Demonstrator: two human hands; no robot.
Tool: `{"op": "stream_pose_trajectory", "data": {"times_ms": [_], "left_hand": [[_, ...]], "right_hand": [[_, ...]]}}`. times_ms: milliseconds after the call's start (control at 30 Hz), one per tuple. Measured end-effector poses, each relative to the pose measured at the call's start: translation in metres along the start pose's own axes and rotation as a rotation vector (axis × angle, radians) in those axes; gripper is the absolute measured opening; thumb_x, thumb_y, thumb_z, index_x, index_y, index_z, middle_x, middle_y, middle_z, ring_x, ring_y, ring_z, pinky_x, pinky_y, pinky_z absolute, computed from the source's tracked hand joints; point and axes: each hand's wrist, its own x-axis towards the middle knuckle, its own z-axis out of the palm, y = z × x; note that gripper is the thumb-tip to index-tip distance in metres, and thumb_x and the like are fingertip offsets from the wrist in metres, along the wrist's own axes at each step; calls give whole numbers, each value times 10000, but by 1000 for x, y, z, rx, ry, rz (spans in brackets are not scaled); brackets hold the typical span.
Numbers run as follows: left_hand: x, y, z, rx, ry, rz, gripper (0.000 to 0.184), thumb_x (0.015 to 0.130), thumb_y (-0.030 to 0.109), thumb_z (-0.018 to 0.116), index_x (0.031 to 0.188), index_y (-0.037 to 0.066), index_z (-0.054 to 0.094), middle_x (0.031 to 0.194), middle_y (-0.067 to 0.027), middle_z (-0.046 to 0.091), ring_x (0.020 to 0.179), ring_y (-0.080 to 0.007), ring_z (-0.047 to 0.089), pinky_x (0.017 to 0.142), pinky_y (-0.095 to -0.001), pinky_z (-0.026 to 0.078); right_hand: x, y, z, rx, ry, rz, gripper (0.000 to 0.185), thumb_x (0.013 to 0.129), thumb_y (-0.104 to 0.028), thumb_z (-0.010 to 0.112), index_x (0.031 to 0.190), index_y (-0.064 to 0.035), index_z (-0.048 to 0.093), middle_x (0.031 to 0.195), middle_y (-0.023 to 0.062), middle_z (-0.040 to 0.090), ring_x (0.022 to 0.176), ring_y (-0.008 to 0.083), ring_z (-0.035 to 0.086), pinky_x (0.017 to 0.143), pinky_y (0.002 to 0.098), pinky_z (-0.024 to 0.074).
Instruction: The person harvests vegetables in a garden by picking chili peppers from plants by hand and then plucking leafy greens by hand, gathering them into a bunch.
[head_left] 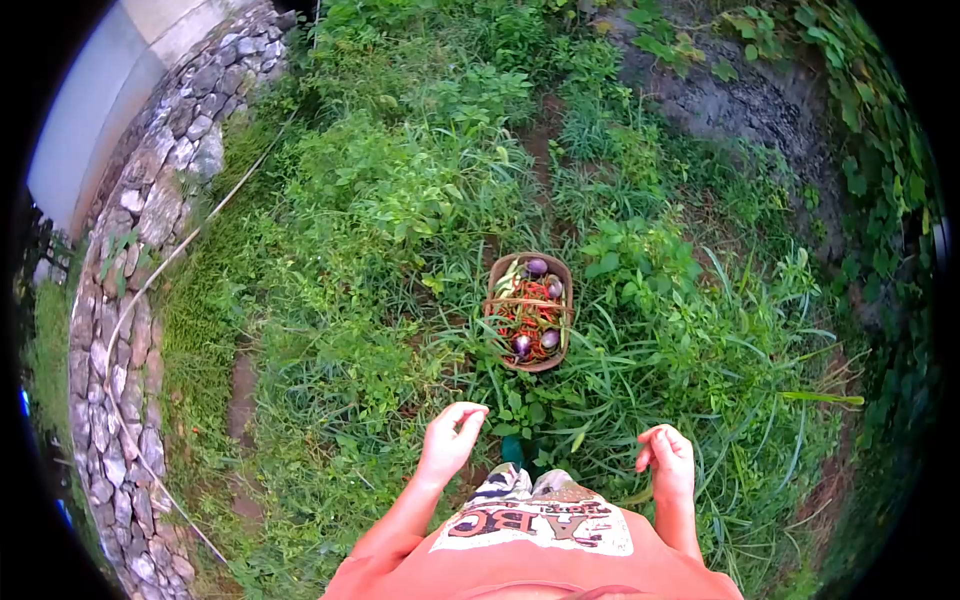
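Note:
A wicker basket [495, 345] stands on the grass ahead of me, its handle arching across the top. Inside lie many red chillies [535, 325], several purple eggplants [537, 267] and some pale green pods [509, 280]. My left hand [452, 440] hangs in the air just short of the basket's near left side, thumb and fingers drawn together, with nothing visible in them. Farther from the basket, over the plants on the right, my right hand [668, 455] has its fingers curled in and shows no object. Neither hand touches the basket.
Dense weeds and leafy plants [400, 200] surround me. Along the left runs a dry stone wall [140, 400] with a long pale hose or pole [205, 225] beside it. A grey rock or earth bank [755, 105] rises at the upper right, with climbing vines [890, 180] at the far right.

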Motion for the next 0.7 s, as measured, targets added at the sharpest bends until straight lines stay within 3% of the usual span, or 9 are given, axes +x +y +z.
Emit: {"op": "stream_pose_trajectory", "data": {"times_ms": [167, 433, 567, 700], "left_hand": [[-27, -10, -30, -62, 2, -69, 126, 854, 88, 545, 925, 8, 610, 827, -33, 615, 767, -93, 565, 694, -226, 449], [-58, -16, -82, -84, 208, -252, 152, 896, 108, 483, 942, -12, 563, 889, -77, 609, 787, -129, 570, 730, -252, 460], [-47, -24, -81, -159, 166, -330, 180, 907, 143, 473, 966, -7, 553, 910, -106, 609, 795, -164, 591, 753, -282, 470], [-26, -14, -60, -187, 112, -384, 166, 904, 116, 469, 951, -22, 548, 906, -98, 605, 801, -143, 574, 762, -269, 458]], "right_hand": [[17, -5, 52, -160, -39, 60, 198, 893, -168, 468, 878, -4, 577, 645, 51, 575, 574, 109, 532, 554, 237, 442], [18, -8, 106, -100, -429, 161, 201, 893, -183, 507, 982, -20, 584, 786, 30, 601, 729, 89, 539, 687, 233, 449], [33, 7, 96, -113, -378, 123, 204, 902, -176, 492, 990, -12, 576, 782, 26, 601, 718, 84, 541, 671, 232, 454], [51, 16, 87, -51, -371, 176, 198, 903, -176, 492, 997, -24, 575, 780, 16, 599, 719, 77, 542, 675, 227, 456]]}}
